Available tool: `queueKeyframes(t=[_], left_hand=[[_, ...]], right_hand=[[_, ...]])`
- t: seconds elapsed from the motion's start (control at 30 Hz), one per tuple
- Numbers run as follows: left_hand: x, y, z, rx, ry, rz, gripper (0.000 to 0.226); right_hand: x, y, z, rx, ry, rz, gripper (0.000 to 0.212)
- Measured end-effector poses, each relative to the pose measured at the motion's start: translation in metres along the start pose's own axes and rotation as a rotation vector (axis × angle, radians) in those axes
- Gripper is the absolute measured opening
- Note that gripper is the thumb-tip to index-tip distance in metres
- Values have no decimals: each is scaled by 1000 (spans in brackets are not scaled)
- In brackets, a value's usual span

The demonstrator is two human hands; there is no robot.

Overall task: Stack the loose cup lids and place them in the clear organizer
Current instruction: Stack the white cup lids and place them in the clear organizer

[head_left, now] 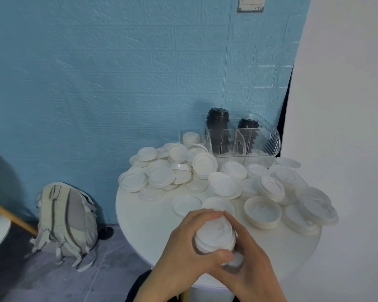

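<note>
Both hands [216, 253] grip round white lid stack [215, 235].

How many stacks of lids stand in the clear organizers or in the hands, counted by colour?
Black stacks: 2, the tall black stack and the short black stack in the organizer.
White stacks: 2, one in the organizer, one gripped by both hands.
Total: 4

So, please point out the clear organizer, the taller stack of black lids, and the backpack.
clear organizer [268, 143]: head view, on its ribbed front wall.
taller stack of black lids [217, 118]: head view, on the stack's upper side.
backpack [68, 219]: head view, on the middle of its back panel.
</note>
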State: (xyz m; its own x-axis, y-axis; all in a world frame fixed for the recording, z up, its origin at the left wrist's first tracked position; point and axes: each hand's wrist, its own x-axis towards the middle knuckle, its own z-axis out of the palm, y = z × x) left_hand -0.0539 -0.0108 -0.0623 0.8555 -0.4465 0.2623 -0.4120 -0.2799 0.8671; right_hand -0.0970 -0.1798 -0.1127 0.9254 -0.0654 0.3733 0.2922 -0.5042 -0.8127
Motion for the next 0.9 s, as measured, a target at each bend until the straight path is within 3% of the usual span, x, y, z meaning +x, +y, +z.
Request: queueKeyframes(t=[0.27, 0.67, 0.9], left_hand=[[-12, -5, 13, 136, 93, 15, 71], [-10, -13, 11, 104, 110, 25, 68], [-14, -18, 10, 218, 58, 89, 69]], right_hand=[[-2, -1, 3, -2, 55, -20, 101], [3, -1, -3, -44, 49, -128, 94], [6, 0, -3, -34, 79, -130, 90]])
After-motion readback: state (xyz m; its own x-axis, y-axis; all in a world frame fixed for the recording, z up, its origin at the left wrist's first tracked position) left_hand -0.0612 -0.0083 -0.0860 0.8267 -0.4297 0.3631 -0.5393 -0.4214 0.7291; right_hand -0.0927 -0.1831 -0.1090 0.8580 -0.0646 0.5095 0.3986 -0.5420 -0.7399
